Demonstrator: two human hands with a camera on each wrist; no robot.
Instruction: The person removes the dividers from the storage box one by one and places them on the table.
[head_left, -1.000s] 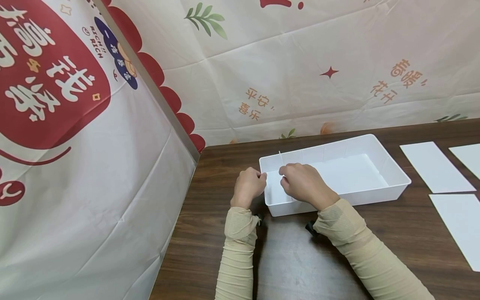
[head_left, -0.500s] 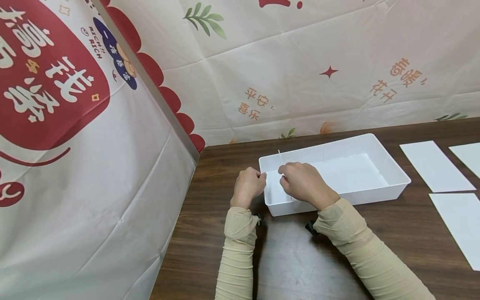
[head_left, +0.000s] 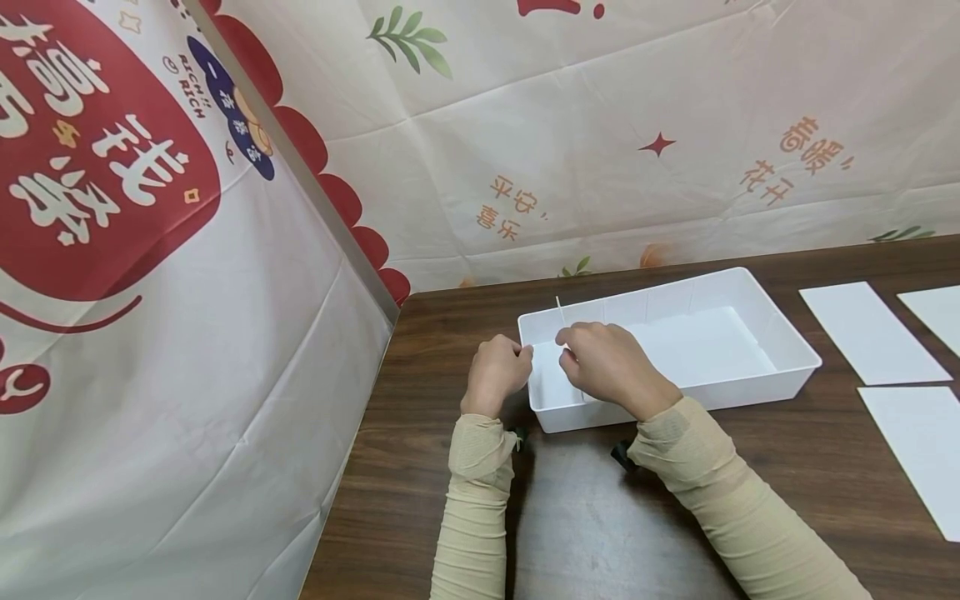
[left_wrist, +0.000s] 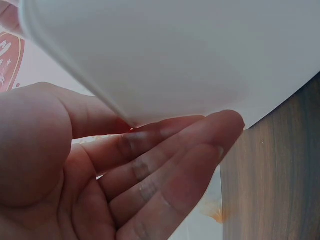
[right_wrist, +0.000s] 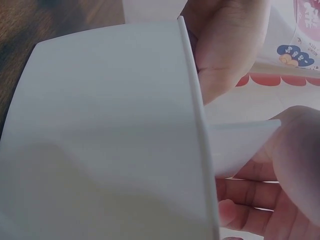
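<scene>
A long white plastic box (head_left: 772, 385) sits on the brown table, its left end nearest the hands. My left hand (head_left: 497, 375) grips the rim of that end wall, thumb inside view and fingers against the outside, as the left wrist view shows the hand (left_wrist: 145, 170) around the wall's edge. Over the left part of the box, my right hand (head_left: 609, 367) pinches a thin white divider panel (right_wrist: 240, 147), which crosses the box upright. Its far tip (head_left: 559, 308) stands above the back wall; the hand hides most of it in the head view.
Flat white panels (head_left: 873, 333) lie on the table (head_left: 420, 467) to the right of the box, one more (head_left: 918, 450) nearer the front. A printed white cloth (head_left: 637, 150) hangs behind the table, and another (head_left: 225, 375) hangs along its left side.
The right hand and the divider's far tip have risen very slightly in the head view. The left hand and the box stay in place.
</scene>
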